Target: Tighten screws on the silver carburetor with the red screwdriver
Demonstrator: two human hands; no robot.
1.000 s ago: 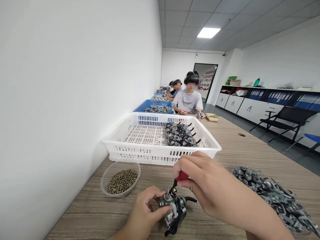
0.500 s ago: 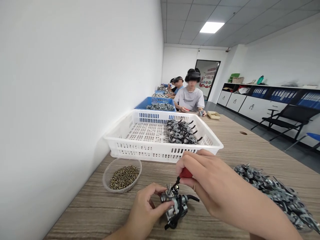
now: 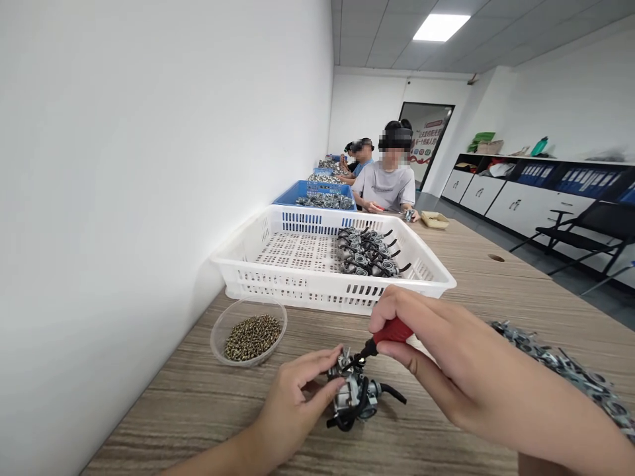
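Red screwdriver (image 3: 397, 330) gripped in the curled fingers of our right hand (image 3: 439, 344), we pinch the metal part (image 3: 348, 395) on the table (image 3: 218, 413) with our half-closed left hand (image 3: 296, 395), presumably so it cannot twist.

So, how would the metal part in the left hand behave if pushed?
The metal part is probably stiff and fairly heavy for its size, given its chunky metallic body. Its black hose likely flexes, since it curves outward. The lumpy outline suggests the part could rock or tip without the left hand steadying it.
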